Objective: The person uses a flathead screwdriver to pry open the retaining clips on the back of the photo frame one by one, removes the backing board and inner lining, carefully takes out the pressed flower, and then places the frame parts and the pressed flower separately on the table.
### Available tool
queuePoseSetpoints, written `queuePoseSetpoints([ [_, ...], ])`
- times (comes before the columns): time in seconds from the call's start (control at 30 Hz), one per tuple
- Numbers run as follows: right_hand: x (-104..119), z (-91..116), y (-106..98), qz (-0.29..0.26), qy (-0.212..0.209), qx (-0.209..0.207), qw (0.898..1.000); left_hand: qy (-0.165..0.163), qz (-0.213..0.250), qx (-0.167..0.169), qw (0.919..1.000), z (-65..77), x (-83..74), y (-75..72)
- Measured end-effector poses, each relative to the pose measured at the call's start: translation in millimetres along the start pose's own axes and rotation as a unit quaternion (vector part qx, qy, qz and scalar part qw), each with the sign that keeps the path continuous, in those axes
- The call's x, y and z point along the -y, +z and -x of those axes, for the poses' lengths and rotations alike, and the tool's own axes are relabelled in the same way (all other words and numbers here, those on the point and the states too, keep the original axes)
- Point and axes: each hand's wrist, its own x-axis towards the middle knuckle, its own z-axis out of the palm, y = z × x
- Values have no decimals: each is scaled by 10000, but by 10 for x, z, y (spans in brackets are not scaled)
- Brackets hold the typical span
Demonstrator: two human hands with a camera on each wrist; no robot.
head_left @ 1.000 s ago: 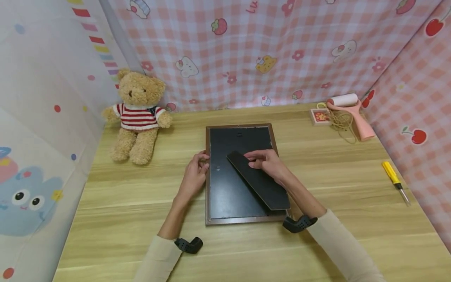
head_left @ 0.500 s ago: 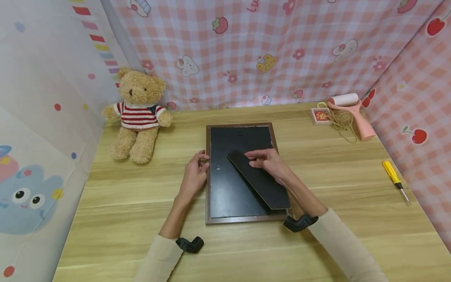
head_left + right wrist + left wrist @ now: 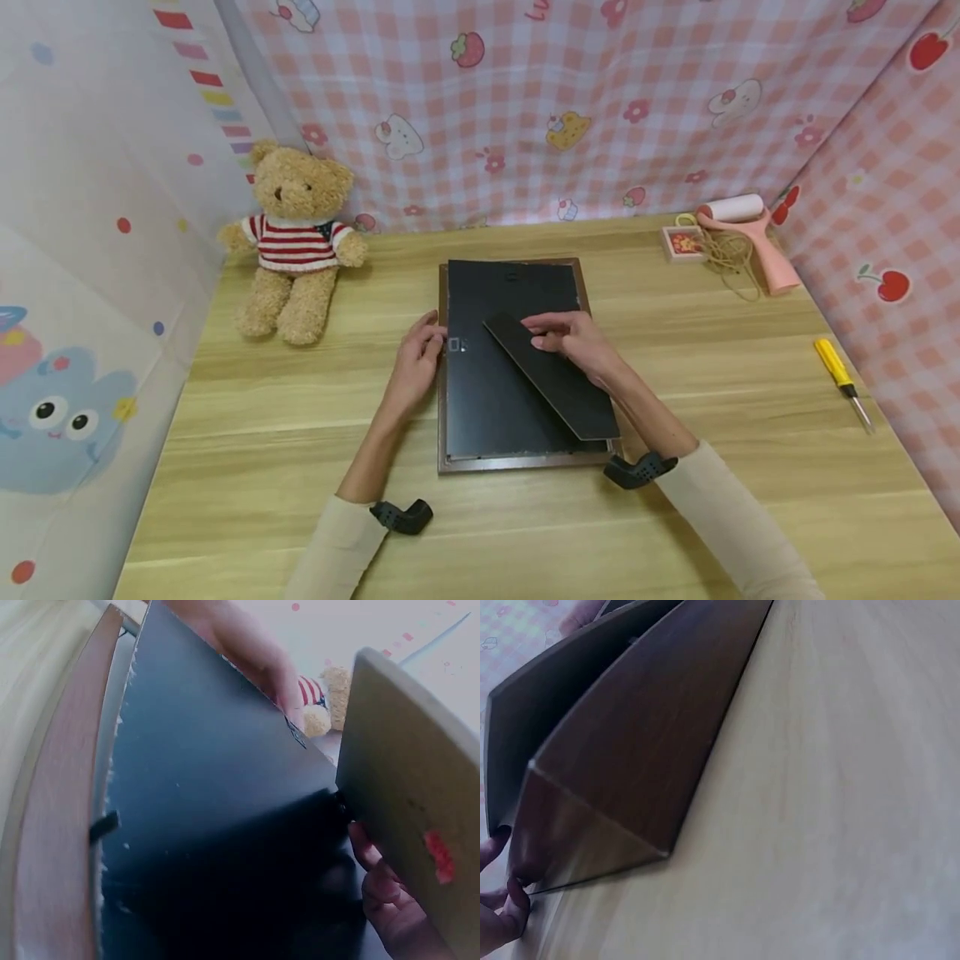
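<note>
A brown picture frame lies face down on the wood-grain table. Its black backing board is lifted partly out, and a gap shows between the two in the left wrist view. My right hand pinches the hinged easel leg, which stands away from the board. In the right wrist view, the leg's brown inner side carries a red mark. My left hand rests beside the frame's left edge, its fingertips touching there. A small metal clip shows on the board near these fingers.
A teddy bear in a striped sweater sits at the back left. At the back right lie a small box, tangled cord and a pink-handled roller. A yellow-handled screwdriver lies near the right edge.
The backing board has risen out of the frame's recess and now overlaps the frame's far edge. My right hand has moved up slightly with the leg. My left hand stays by the frame.
</note>
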Motion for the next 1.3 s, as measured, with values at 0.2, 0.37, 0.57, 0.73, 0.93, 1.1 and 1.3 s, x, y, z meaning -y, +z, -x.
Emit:
queuePoseSetpoints([
  [0.2,-25,37,-121,1016,-484,-361,9930,-673,626,262,9954,86,-274,-34],
  [0.37,-96,179,-350,1910,-510,-1400,9702,-903,928,69,9916,95,-288,14],
  [0.57,-165,332,-482,2188,-337,-1349,9658,-1052,1184,-104,9873,88,-285,20],
  [0.73,-205,356,-443,2225,-520,-1246,9655,-1269,1684,204,9773,62,-249,-35],
  [0.93,-142,355,-377,2403,-306,-1108,9639,-1350,2084,445,9677,51,-210,-102],
  [1.1,-84,337,-346,2348,-187,-1057,9661,-1277,2097,362,9687,45,-226,-86],
  [1.3,-68,381,-291,2317,-242,-973,9676,-1185,2257,-582,9652,105,-269,47],
])
